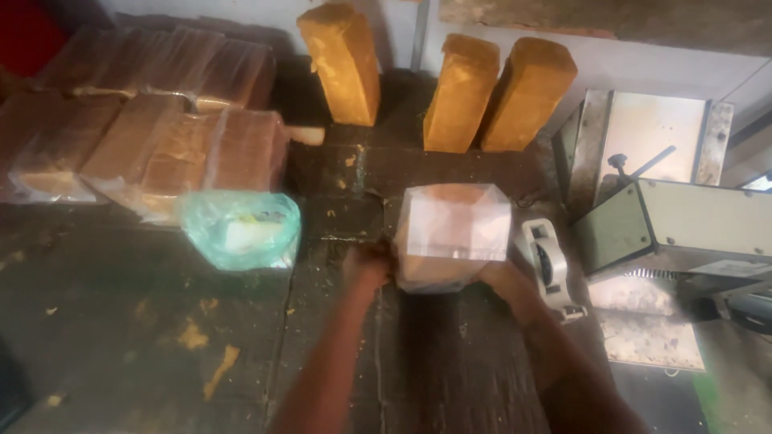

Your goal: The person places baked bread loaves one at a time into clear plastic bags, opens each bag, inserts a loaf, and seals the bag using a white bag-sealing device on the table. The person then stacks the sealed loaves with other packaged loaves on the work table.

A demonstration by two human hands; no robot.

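A loaf of bread in a clear plastic bag [453, 229] stands on the dark worktop [145, 321] in the middle of the head view. My left hand [368, 264] grips the bag's near left corner. My right hand [500, 281] holds its near right corner from below. Both hands are blurred. Three unwrapped golden loaves lean upright against the back wall: one [342, 60] at the centre, two [460, 92] [527, 92] to its right.
Several bagged loaves [169, 149] are stacked at the back left. A crumpled green plastic bag [240, 231] lies left of my hands. A tape dispenser [549, 269] sits just right of the bagged loaf, beside a metal slicing machine [683, 225]. Crumbs dot the worktop.
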